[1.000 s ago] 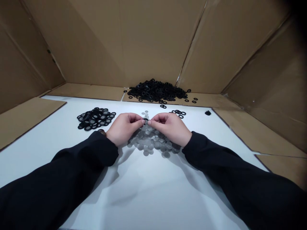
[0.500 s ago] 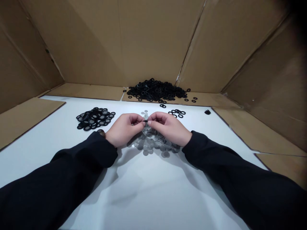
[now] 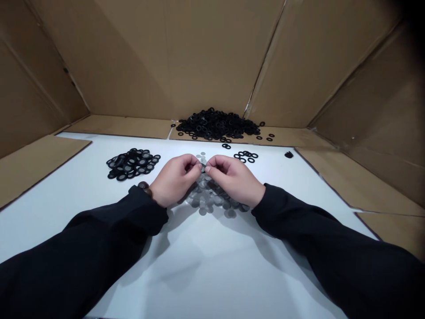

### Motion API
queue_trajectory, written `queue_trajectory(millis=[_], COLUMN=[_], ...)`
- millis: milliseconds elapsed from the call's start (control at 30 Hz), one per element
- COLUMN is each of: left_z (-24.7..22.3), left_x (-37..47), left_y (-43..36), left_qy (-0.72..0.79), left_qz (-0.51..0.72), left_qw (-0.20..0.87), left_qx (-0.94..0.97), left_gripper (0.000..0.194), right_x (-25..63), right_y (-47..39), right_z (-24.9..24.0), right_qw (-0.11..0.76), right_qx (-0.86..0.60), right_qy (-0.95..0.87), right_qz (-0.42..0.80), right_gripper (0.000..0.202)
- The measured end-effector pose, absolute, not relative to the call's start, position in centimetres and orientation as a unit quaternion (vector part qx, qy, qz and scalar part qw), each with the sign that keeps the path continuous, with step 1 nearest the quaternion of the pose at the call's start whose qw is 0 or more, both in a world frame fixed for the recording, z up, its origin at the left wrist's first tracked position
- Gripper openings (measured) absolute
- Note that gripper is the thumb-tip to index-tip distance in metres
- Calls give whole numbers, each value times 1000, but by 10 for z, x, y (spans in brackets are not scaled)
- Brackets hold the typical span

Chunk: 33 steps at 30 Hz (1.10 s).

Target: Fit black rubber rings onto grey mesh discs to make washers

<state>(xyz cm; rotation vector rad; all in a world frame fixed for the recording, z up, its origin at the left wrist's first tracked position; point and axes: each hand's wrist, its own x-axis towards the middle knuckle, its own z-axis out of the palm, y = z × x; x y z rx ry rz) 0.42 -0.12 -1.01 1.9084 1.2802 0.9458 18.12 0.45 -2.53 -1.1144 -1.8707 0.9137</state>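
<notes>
My left hand (image 3: 177, 179) and my right hand (image 3: 234, 178) meet at the middle of the white surface, each closed in a pinch. Between their fingertips is a small black ring (image 3: 203, 168), with a greyish middle that looks like a disc; fingers cover part of it. Below them spreads a pile of thin grey translucent discs (image 3: 204, 203). To the left lies a heap of black rings with grey discs in them (image 3: 133, 165). Several loose black rings (image 3: 251, 160) lie just beyond my right hand.
A large pile of black rings (image 3: 215, 124) sits against the cardboard wall (image 3: 133, 57) at the back. A small black lump (image 3: 288, 154) lies at the right. Cardboard strips (image 3: 352, 177) border the white table (image 3: 206, 270).
The ring between my fingertips has tilted from edge-on, so its greyish middle now shows. My left wrist has shifted slightly, and more of the beaded bracelet is visible.
</notes>
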Motion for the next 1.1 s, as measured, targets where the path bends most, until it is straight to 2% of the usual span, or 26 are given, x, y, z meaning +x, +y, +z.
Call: queue_trajectory(millis=[333, 633, 800, 1000, 1100], left_z=[-11, -11, -11, -8, -8], left_x=[8, 5, 4, 4, 6], left_y=[-3, -2, -2, -2, -3], left_qy=[468, 455, 468, 495, 500], left_qz=[389, 348, 361, 359, 364], left_qw=[379, 416, 379, 267, 263], left_qx=[698, 706, 712, 745, 741], left_gripper=[18, 18, 15, 16, 18], right_x=[176, 176, 178, 177, 175], right_y=[2, 2, 3, 2, 2], right_z=[-24, -23, -25, -25, -26], right_qw=[426, 405, 396, 385, 398], right_qx=[-426, -426, -420, -438, -433], right_qy=[-683, -685, -694, -722, -703], right_qz=[413, 432, 429, 373, 399], right_gripper=[21, 29, 23, 21, 21])
